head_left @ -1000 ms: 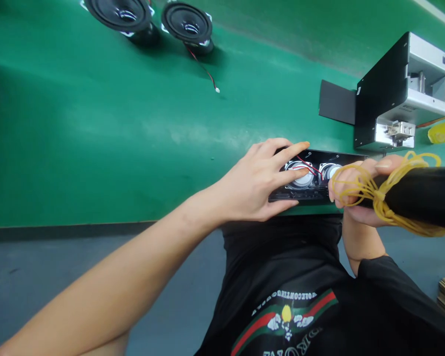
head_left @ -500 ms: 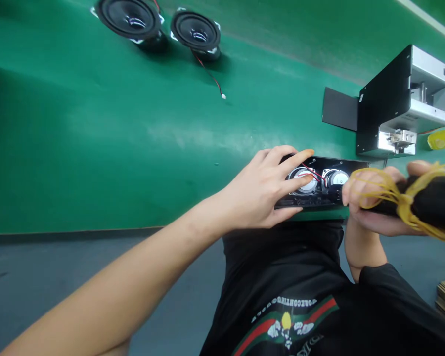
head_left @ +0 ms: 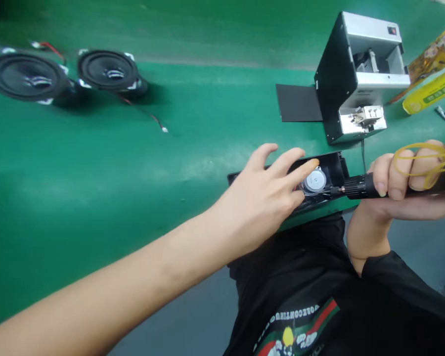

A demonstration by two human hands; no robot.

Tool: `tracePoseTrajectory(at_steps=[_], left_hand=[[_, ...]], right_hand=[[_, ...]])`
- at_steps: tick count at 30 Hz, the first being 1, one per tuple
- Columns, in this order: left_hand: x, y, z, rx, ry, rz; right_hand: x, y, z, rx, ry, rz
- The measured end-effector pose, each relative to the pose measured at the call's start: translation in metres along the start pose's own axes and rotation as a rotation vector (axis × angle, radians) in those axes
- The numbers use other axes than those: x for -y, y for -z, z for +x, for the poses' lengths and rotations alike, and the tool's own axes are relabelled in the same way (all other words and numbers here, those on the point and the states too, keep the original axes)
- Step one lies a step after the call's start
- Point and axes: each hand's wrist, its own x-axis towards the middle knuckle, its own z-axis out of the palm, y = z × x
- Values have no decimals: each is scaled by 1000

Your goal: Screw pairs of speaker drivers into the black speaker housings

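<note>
A black speaker housing (head_left: 333, 165) lies at the near edge of the green table (head_left: 133, 188), with a small silver speaker driver (head_left: 314, 180) inside it. My left hand (head_left: 270, 190) rests on the housing, fingers stretched out, the forefinger touching the driver. My right hand (head_left: 400, 190) is wrapped round a black electric screwdriver (head_left: 359, 187) with yellow rubber bands (head_left: 430, 157) looped on it. The screwdriver lies almost level, its tip at the housing's right end beside the driver.
Two large black speaker drivers (head_left: 27, 76) (head_left: 109, 71) with a red-and-black lead sit at the far left. A black-and-silver screw feeder machine (head_left: 356, 74) stands behind the housing. A yellow packet (head_left: 430, 86) lies at the far right. My black shirt (head_left: 319, 306) fills the bottom.
The view swung round, so the table now looks more level. The screwdriver tip has come to the housing's right end. My left hand stays on the housing, and only one small driver shows now.
</note>
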Motion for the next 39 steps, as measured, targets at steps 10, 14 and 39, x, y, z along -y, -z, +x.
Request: tracePoseTrajectory(at_steps=[10,14,39], left_hand=[[10,-5,30,255,-108,118],[0,-7,36,274,-149,245],[9,-18,38,342,-340,140]], right_hand=[[12,30,-12,-39,128,22],[8,33,-12,-67,126,56],[-1,51,-10,-93,279,79]])
